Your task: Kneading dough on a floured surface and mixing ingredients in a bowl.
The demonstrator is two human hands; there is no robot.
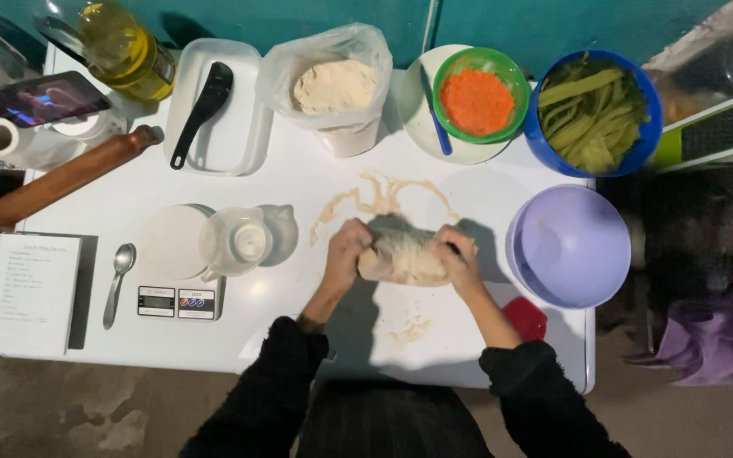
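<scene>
A pale lump of dough lies on the white table just in front of me. My left hand grips its left end and my right hand grips its right end, fingers curled over it. Smears of flour and dough residue streak the table behind the dough, and crumbs lie nearer to me. Both sleeves are black.
A lilac bowl stands right, a red object by it. Behind: a blue bowl of green strips, a green bowl of orange grains, a flour bag, a tray with a black scoop, an oil bottle. Left: a rolling pin, scale with a jug, spoon, notebook, phone.
</scene>
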